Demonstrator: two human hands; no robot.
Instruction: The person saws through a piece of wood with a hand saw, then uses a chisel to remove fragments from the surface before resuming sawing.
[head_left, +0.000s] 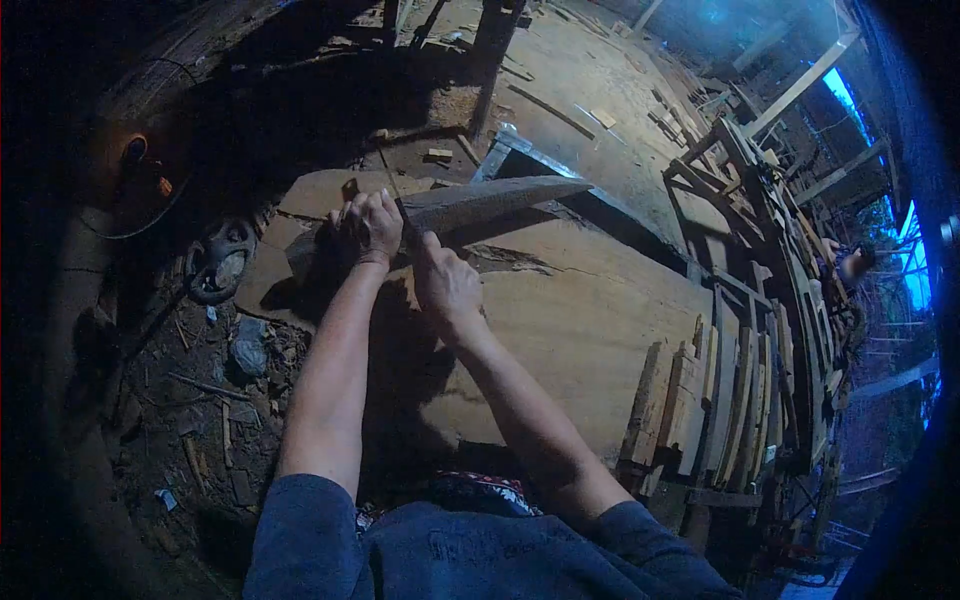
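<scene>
A long, dark, tapering piece of wood (pixel 490 200) lies across a broad plank surface (pixel 560 320), its pointed end to the right. My left hand (pixel 365 228) is closed with curled fingers on this piece, towards its left end. My right hand (pixel 448 285) is wrapped round the near end of what looks like a frame saw (pixel 391 178). Its narrow blade runs away from me, close beside my left hand and across the wood. A wooden crosspiece with a knob shows at the saw's far end. My right hand hides the saw's grip.
Several cut wooden strips (pixel 690 400) stand side by side at the right. A dark-sided bench frame (pixel 625 215) lies beyond the wood. Left, a wheel-like part (pixel 220 262) and scraps litter the ground. Another person (pixel 850 265) is at the far right.
</scene>
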